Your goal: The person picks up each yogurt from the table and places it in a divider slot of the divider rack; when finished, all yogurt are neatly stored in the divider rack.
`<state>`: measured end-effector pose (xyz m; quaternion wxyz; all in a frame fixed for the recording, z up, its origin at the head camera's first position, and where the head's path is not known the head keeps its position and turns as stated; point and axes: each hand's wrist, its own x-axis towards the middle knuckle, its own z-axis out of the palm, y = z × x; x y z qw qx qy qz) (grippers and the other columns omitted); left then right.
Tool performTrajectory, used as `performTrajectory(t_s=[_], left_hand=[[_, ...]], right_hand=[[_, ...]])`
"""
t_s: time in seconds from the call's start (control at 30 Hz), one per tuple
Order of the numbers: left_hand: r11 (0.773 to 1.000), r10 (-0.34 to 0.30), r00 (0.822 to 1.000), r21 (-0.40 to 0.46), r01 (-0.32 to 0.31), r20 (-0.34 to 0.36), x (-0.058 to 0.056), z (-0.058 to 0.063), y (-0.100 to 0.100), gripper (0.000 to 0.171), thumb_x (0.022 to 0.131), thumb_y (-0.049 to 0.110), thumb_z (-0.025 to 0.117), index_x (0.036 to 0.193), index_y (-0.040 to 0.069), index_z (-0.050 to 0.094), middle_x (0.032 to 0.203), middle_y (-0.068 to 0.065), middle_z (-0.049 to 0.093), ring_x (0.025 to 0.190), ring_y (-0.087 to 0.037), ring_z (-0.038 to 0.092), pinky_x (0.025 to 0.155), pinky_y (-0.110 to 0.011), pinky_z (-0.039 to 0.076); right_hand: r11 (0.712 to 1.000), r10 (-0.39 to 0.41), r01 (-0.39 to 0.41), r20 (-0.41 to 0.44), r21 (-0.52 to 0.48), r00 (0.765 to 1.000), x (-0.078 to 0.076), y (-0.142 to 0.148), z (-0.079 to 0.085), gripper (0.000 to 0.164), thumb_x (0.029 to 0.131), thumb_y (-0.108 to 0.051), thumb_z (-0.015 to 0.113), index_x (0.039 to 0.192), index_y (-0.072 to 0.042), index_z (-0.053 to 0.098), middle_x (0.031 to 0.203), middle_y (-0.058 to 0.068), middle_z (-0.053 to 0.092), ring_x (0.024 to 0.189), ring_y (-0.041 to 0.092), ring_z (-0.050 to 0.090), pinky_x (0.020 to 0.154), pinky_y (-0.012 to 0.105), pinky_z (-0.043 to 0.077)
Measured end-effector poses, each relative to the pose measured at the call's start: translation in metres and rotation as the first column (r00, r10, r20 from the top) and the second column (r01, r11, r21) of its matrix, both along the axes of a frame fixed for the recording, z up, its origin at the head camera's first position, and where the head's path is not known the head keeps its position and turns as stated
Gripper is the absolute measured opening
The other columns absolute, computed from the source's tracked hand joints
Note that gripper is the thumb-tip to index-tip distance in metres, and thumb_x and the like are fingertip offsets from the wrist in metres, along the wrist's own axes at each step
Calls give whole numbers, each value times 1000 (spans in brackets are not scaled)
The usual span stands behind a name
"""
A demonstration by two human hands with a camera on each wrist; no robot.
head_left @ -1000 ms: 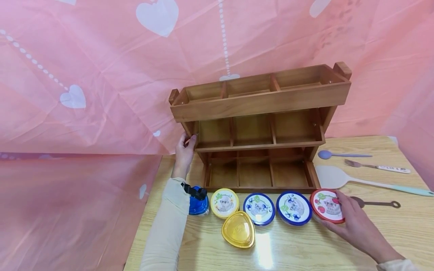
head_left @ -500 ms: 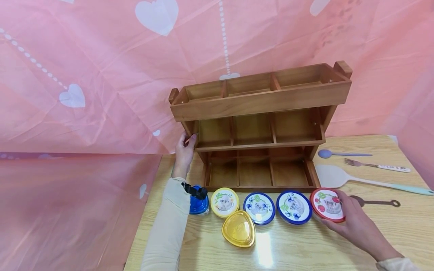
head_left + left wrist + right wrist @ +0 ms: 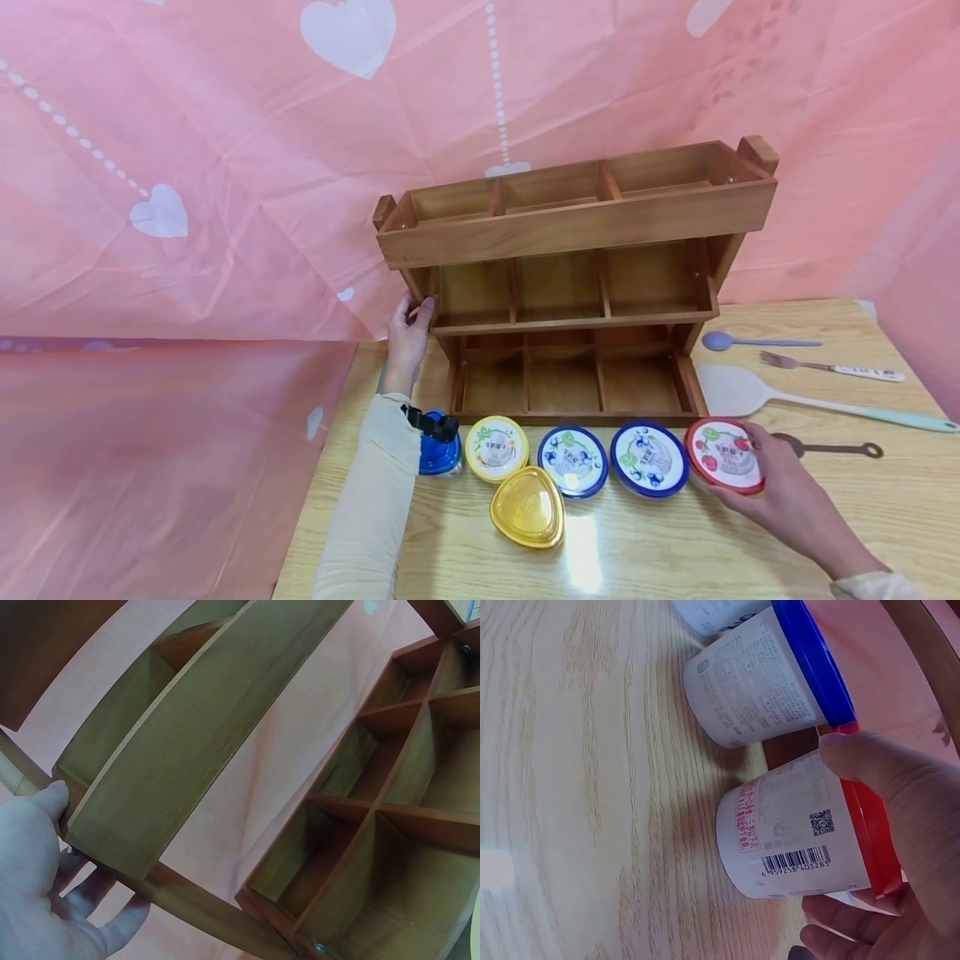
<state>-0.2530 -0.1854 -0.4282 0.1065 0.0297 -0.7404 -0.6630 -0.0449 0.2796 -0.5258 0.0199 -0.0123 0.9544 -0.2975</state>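
In the head view a three-tier wooden storage rack [image 3: 577, 233] with divided compartments stands at the back of the table. My left hand [image 3: 408, 337] grips the left end of its middle tier; the left wrist view shows the thumb at the tray's corner and the fingers below. My right hand [image 3: 798, 504] holds a red-lidded cup [image 3: 725, 454] by its lid, thumb on one side and fingers on the other. The cup stands on the table, its barcode facing the right wrist camera. Immediately left of it is a blue-lidded cup [image 3: 649, 460].
Another blue-lidded cup [image 3: 572, 462], a yellow-lidded cup [image 3: 497, 449] and a blue container [image 3: 438, 454] continue the row before the rack. A gold triangular-lidded container [image 3: 528, 507] sits nearer. To the right lie a purple spoon [image 3: 720, 341], a fork [image 3: 832, 367], a spatula [image 3: 731, 391] and a dark utensil [image 3: 832, 448].
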Motion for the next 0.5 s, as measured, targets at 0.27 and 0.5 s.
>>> performTrajectory(t_s=[0.27,0.5], left_hand=[[1000,-6,1000,-2,6,-2,1,0,0,37,101,19,56,137,9,54,133,-14,58,125,-26,54,109,-40,43],[1000,0,1000,-6,0,-3,1,0,0,37,101,20,56,136,10,55,132,-14,58,123,-26,55,108,-41,44]], right_hand=[[997,-34,25,-127,-66,991,2,8,19,104,67,-36,91,141,11,36,122,33,50,104,46,51,72,24,44],[994,-89,74,-214,-75,973,-2,13,63,110,63,-31,94,149,1,33,127,32,48,108,47,46,81,21,46]])
